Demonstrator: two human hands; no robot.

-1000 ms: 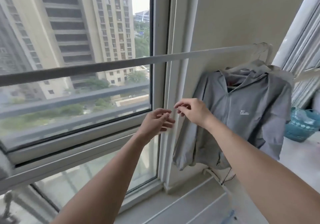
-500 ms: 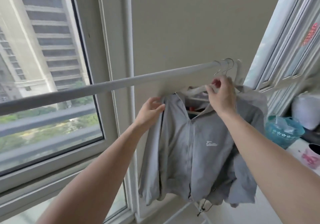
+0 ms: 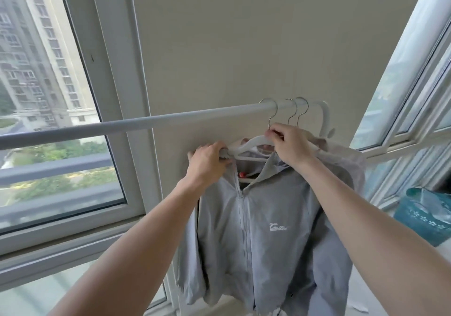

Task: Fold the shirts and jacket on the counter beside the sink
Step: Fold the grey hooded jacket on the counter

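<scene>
A grey zip jacket [image 3: 268, 242] with a small white chest logo hangs on a white hanger [image 3: 249, 144] from a pale rail [image 3: 146, 124]. Three metal hooks sit over the rail's right end, so other hangers and garments lie behind the jacket, mostly hidden. My left hand [image 3: 207, 163] grips the jacket's left shoulder and the hanger's end. My right hand [image 3: 290, 144] holds the hanger at the base of its hook.
A large window [image 3: 61, 120] fills the left, and an angled window frame [image 3: 402, 108] stands at the right. A teal patterned basket [image 3: 424, 215] sits on a white ledge at the right edge. Beige wall lies behind the rail.
Both hands have risen to the hanger: the left closed on the jacket's shoulder, the right settled under the hook. The view has moved closer and slightly right.
</scene>
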